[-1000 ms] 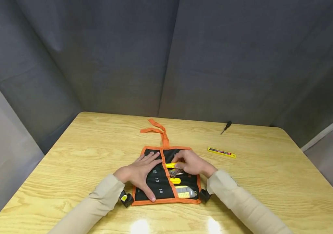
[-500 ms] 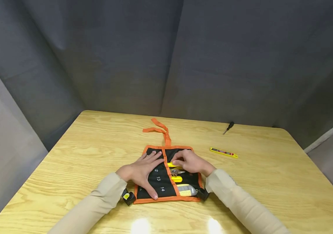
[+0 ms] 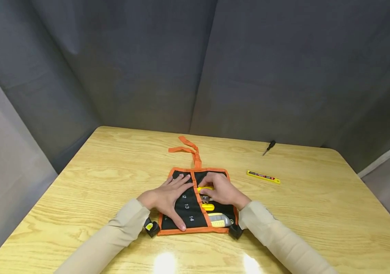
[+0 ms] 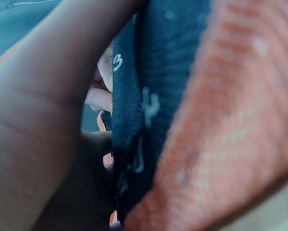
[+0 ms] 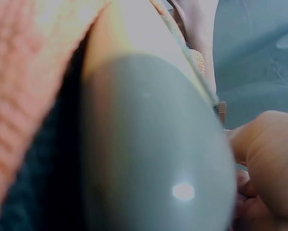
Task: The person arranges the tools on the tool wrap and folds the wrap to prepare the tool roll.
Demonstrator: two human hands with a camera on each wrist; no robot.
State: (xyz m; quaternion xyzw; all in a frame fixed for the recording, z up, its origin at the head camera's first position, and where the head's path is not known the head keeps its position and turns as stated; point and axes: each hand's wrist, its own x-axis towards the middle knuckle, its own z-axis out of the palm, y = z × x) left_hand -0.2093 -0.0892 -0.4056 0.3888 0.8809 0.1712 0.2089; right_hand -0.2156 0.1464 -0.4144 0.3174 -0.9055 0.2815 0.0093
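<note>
A black tool roll (image 3: 188, 217) with orange trim lies spread on the table, with printed numbers on its left half. My left hand (image 3: 169, 198) rests on that half, fingers spread. At the right half, my right hand (image 3: 220, 190) pinches a yellow tool handle (image 3: 206, 188) that sticks out of a pocket; the tool's other end is hidden in the cloth. Below it, a metal tool (image 3: 206, 199), a second yellow handle (image 3: 208, 207) and a grey-and-yellow utility knife (image 3: 219, 220) sit in their pockets. The knife's rounded end (image 5: 153, 144) fills the right wrist view.
Orange tie straps (image 3: 193, 150) stretch from the roll's far edge. To the right lie a flat yellow case with a dark label (image 3: 263, 176) and a small black-handled screwdriver (image 3: 269, 147). A grey curtain (image 3: 140, 68) hangs behind the table.
The head view has shifted slightly. My right fingers have moved a little left along the yellow handle, closer to the pocket's edge. The left hand has stayed in place.
</note>
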